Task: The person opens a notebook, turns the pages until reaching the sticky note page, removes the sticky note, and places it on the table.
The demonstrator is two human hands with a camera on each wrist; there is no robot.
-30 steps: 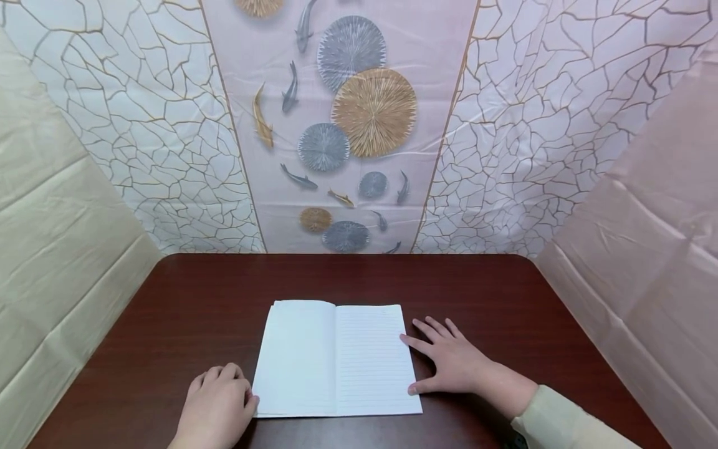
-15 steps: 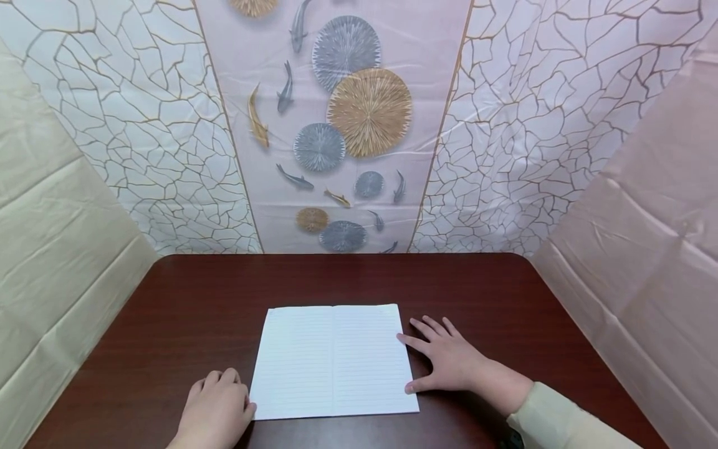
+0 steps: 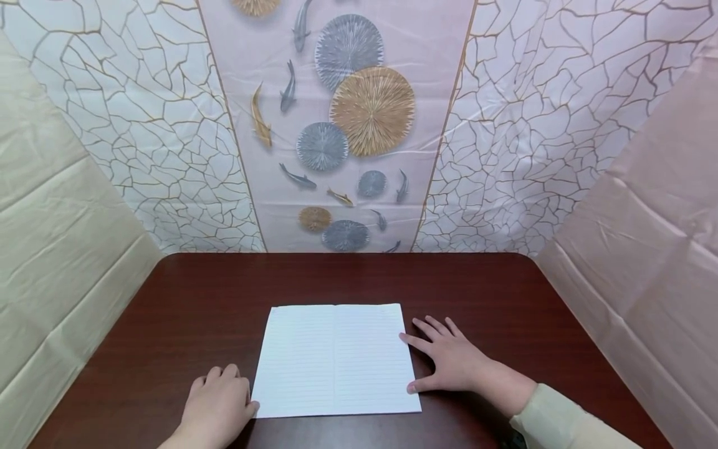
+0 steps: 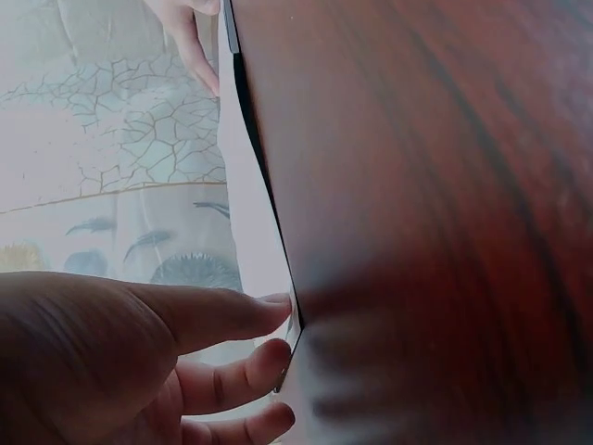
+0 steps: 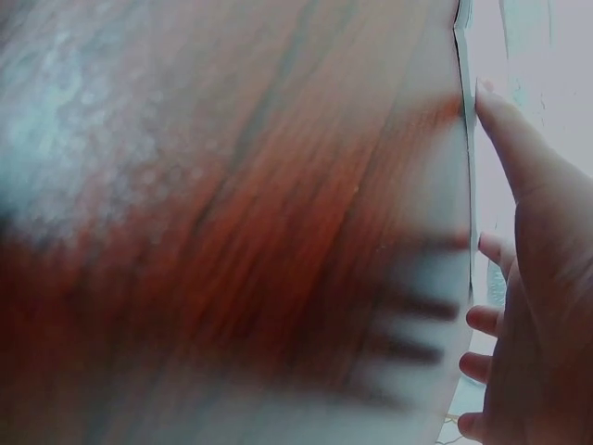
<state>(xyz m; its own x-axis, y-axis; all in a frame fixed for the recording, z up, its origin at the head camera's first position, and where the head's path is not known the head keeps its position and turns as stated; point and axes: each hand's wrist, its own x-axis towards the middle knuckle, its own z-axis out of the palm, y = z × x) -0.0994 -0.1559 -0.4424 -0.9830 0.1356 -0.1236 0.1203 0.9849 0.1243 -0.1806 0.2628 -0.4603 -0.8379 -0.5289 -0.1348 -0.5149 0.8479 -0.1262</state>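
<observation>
An open notebook (image 3: 335,362) lies on the dark brown table, with ruled lines on both white pages. At its lower left corner is my left hand (image 3: 215,405), fingers bent. In the left wrist view, the thumb lies on top of the notebook's edge (image 4: 255,213) and a bent finger sits just under it, so the corner is pinched. My right hand (image 3: 451,360) is spread out at the right edge, its thumb and index fingertips touching the page. The right wrist view shows that hand (image 5: 547,269) with fingers extended along the notebook's side.
The brown table (image 3: 477,287) extends around the notebook on all sides. A patterned cloth (image 3: 348,187) with fish and round shapes hangs behind the far edge. Pale cloth walls (image 3: 634,237) stand at left and right. A light sleeve (image 3: 561,418) covers the right forearm.
The left page was blank a second ago, its top curving up near the fold; it now shows ruled lines and lies flat. Both hands have stayed in nearly the same place.
</observation>
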